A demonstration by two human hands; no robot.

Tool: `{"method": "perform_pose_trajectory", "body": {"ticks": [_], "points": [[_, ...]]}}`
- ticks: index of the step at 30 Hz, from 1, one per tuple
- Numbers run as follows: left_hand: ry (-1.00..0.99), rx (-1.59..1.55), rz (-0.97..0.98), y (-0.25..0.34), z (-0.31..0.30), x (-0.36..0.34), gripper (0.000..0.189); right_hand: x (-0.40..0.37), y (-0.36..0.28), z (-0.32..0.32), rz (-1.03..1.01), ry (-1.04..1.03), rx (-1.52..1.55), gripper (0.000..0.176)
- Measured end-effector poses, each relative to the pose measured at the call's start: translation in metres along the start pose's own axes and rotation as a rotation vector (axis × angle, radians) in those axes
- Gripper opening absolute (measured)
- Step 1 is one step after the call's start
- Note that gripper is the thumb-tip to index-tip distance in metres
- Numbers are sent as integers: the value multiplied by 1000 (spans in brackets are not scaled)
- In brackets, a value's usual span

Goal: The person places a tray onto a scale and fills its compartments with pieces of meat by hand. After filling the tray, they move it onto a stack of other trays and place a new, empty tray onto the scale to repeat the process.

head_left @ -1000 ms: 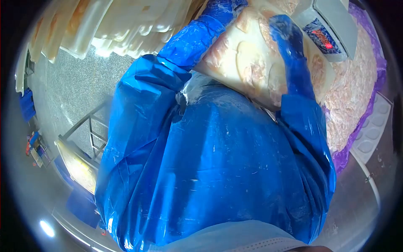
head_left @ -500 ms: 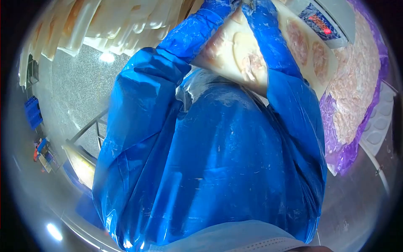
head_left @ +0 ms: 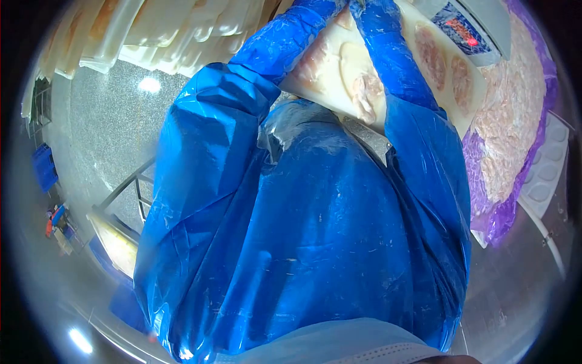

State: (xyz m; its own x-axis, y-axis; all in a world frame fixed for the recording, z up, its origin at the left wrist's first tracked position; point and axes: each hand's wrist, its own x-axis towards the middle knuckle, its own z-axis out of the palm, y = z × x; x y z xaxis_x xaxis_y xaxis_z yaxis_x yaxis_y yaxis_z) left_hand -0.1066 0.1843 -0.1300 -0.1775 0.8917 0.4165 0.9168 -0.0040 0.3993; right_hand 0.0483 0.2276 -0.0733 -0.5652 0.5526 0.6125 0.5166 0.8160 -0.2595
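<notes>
A white board with oval hollows (head_left: pixel 394 48) lies at the top centre, and pale raw meat fills several hollows, one piece (head_left: pixel 367 94) near its lower edge. Both arms wear blue plastic sleeves and reach over the board to the top edge of the view. My left hand (head_left: pixel 327 5) and my right hand (head_left: pixel 359 5) are close together there, mostly cut off by the frame. Their fingers and anything in them cannot be made out.
A scale with a red-lit display (head_left: pixel 470 33) stands at the upper right, beside a heap of raw meat (head_left: pixel 509 103) on purple plastic (head_left: pixel 503 227). Another moulded tray (head_left: pixel 545 161) is at the far right. White boards (head_left: pixel 170 24) stack at the upper left above a metal frame (head_left: pixel 127 182).
The view has shifted slightly. The meat piece near the board's lower edge shows more fully, and both arms have moved only a little.
</notes>
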Motion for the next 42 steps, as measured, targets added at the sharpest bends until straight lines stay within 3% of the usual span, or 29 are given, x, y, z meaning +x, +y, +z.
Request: {"method": "perform_pose_trajectory", "body": {"ticks": [2, 3, 6, 8, 9, 12, 13, 14, 15, 17, 19, 21, 22, 24, 25, 26, 27, 28, 30, 31, 35, 36, 39, 40, 41, 42], "points": [[80, 17, 30, 4, -2, 1, 26, -4, 12, 22, -146, 277, -61, 5], [45, -25, 9, 8, -10, 3, 27, -5, 16, 25, -148, 274, -59, 5], [-29, -45, -29, 12, -16, 2, 26, -3, 14, 20, -66, 142, 24, 7], [-58, -25, -39, 15, -21, 6, 25, 0, 16, 10, 121, -260, -34, 14], [-72, -54, -55, 15, -20, 6, 26, 0, 21, 1, 114, -255, -36, 14], [10, -65, -43, 4, 10, -2, 29, -5, 57, -26, -277, -484, -209, 16], [92, -45, -13, 1, 18, -2, 31, -8, 77, -31, -290, -484, -209, 16], [-158, -33, -127, 8, 4, 4, 38, -13, 103, -34, -237, -429, 127, 16], [-148, -30, -134, 6, 8, 3, 38, -10, 113, -35, -180, -368, 463, 16], [44, -72, -4, -2, 24, -4, 41, 28, 112, -65, 87, -177, 520, 17], [-1, -64, -39, -7, 17, -4, 42, 76, 90, -111, 180, 78, 531, 19], [304, 66, 250, 2, -28, -8, 41, 109, 59, -144, 103, 298, 563, 21], [300, 73, 252, 11, -48, -10, 41, 118, 45, -148, 31, 356, 552, 22], [458, 437, 4, 38, -84, -23, 37, 120, 26, -112, -148, 301, 371, 24], [439, 437, 7, 49, -85, -41, 37, 117, 22, -78, -261, 240, 267, 25], [262, 175, 43, 60, -83, -62, 48, 108, 24, -36, -379, 172, 169, 26], [102, -78, 81, 68, -85, -74, 62, 96, 28, -6, -492, 186, 121, 28], [21, -107, 144, 79, -90, -84, 65, 85, 25, 7, -586, 264, 102, 29], [-220, -200, 181, 100, -115, -100, 73, 53, 24, -40, -308, 66, 113, 32], [-226, -203, 171, 98, -121, -92, 73, 37, 16, -61, -182, 26, 135, 33], [174, -159, 58, 82, -104, -48, 70, -15, -8, -115, 176, -15, 227, 42], [156, -209, 20, 86, -75, -37, 69, -60, 49, -90, 9, -147, 54, 41], [261, -126, 145, 121, -81, -37, 68, -75, -18, -144, 318, -352, 614, 36], [272, -111, 188, 125, -76, -37, 68, -76, -48, -171, 206, -238, 543, 35], [258, -115, 215, 122, -68, -39, 68, -95, -52, -177, 205, -292, 274, 36], [221, -151, 203, 107, -46, -41, 66, -112, -60, -179, 203, -377, 285, 35]]}}
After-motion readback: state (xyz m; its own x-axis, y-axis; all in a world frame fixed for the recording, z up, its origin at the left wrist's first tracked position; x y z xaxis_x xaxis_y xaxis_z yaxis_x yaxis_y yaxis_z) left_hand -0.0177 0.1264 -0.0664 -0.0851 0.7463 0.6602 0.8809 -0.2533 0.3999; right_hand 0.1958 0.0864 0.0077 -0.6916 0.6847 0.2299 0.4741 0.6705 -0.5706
